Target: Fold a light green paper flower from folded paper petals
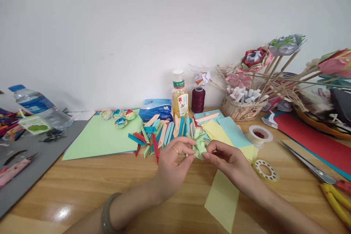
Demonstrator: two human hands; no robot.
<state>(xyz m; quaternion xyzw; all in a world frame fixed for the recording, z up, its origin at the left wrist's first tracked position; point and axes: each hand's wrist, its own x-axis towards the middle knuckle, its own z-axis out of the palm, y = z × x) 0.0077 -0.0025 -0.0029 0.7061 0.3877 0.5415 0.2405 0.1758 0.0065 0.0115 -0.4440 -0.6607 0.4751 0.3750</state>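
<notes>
Both hands meet over the middle of the wooden table (82,186) around a small light-green folded paper flower (199,147). My left hand (172,164), with a ring and a jade bangle on the wrist, pinches the flower's left side. My right hand (230,161) pinches its right side with thumb and fingers. A pile of folded paper strips (161,135) in blue, peach, red and green lies just behind the hands. A yellow-green paper slip (222,201) lies flat under my right forearm.
A green paper sheet (101,137) with small paper rosettes (119,117) lies left. Behind stand a juice bottle (179,95), thread spool (197,99), tissue pack (156,109) and basket of paper flowers on sticks (242,106). Tape rolls (265,170), scissors (309,164) and red paper (315,139) lie right. A water bottle (38,108) lies far left.
</notes>
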